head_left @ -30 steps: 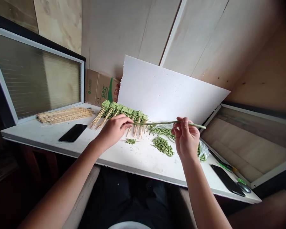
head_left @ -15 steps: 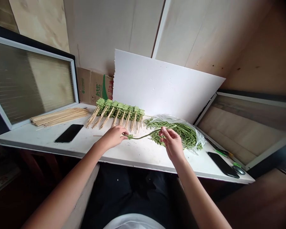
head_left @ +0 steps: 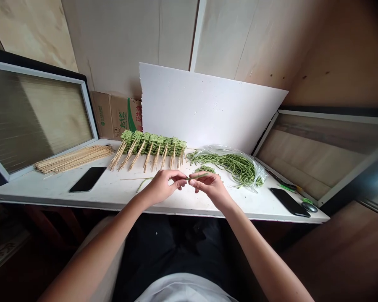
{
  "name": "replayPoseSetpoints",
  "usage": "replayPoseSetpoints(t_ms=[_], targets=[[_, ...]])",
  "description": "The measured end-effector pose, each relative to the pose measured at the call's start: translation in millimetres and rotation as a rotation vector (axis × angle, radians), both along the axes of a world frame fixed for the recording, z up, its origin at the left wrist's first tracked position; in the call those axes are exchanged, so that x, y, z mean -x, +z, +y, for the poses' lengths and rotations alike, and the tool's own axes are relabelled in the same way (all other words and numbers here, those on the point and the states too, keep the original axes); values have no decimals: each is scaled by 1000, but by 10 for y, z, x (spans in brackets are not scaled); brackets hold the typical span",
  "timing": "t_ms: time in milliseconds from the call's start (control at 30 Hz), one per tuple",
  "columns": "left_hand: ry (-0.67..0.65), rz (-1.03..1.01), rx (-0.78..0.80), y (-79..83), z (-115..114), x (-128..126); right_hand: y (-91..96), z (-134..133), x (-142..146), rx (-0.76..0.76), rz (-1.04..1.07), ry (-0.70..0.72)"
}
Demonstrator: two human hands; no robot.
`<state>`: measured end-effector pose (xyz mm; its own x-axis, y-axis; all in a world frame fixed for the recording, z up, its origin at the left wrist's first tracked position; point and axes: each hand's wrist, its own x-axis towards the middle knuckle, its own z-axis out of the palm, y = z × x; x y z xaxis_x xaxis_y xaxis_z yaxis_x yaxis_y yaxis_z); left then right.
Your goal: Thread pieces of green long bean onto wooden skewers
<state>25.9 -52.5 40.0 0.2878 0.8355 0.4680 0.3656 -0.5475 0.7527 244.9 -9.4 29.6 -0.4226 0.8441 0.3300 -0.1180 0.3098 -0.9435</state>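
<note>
Your step looks like breaking up the green bean [head_left: 203, 175], pinched between your left hand [head_left: 166, 184] and right hand [head_left: 210, 187] over the table's [head_left: 236, 206] front half; next seems to need steady pressure.

Left phone [head_left: 88, 179]: flat, screen dark
Right phone [head_left: 290, 202]: flat, near a dark oval object [head_left: 309, 206]
White board [head_left: 204, 109]: upright at back, ragged-edged
Cardboard box [head_left: 105, 117]: left of board, green-and-red print
</note>
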Motion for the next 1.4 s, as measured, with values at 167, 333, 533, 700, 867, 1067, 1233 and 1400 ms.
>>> replayPoseSetpoints(t_ms=[167, 333, 533, 700, 867, 1067, 1233, 1400], targets=[[54, 43, 3, 10, 32, 101, 101, 28, -164, -96, -49, -101], [76, 85, -19, 47, 8, 115, 137, 9, -265, -220, -186, -136], [109, 116, -80, 21, 10, 112, 98, -27, -210, -400, -302, -181], [48, 72, -35, -7, 16, 18, 27, -48, -139, -490, -290, -168], [7, 95, 49, -35, 19, -37, -55, -44, -83, -475, -294, -120], [-64, 76, 77, -33, 8, -74, -129, -29, -53, -436, -248, -10], [-136, 35, 101, -14, -43, -133, -186, 23, -59, -339, -136, 196], [-81, 23, 89, -57, -7, -117, -183, 80, -112, -317, -165, 177]])
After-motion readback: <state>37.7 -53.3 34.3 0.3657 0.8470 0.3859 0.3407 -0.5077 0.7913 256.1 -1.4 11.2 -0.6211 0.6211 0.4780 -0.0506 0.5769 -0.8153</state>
